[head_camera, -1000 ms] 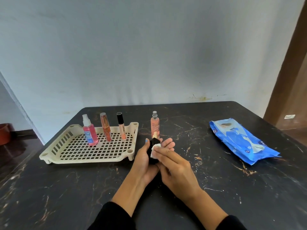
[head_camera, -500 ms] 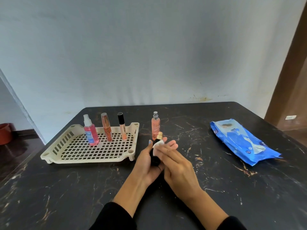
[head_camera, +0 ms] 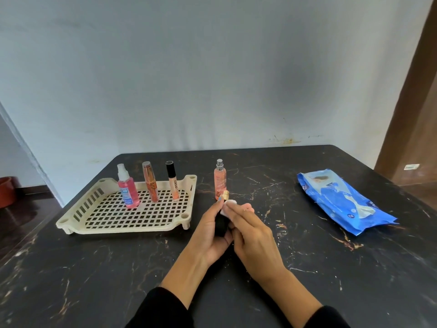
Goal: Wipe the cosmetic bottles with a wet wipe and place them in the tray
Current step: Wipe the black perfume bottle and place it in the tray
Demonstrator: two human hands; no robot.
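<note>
The black marble-patterned table carries all items and stands against a pale wall. The cream perforated tray sits on the left part of the table. The blue wet-wipe pack lies flat on the right part of the table, well apart from the tray.

Three bottles stand upright in the back row of the tray. From left to right they are the pink spray bottle, the copper-toned tube and the peach tube with a black cap. These three items are spaced apart and do not touch one another.

The peach spray bottle stands upright on the table, outside the tray, just beside its right rear corner.

Both hands are positioned at the table centre, in front of the peach spray bottle. The left hand is curled round the black bottle and grips it upright, thumb near the gold cap. The black bottle is held above the table, to the right of the tray and outside it.

The right hand presses the white wet wipe against the upper part of the black bottle, just below the gold cap. The wipe is pinched under the right fingers, which lie across the bottle. The two hands touch each other round the bottle.

Black sleeves cover both forearms at the lower frame edge.
</note>
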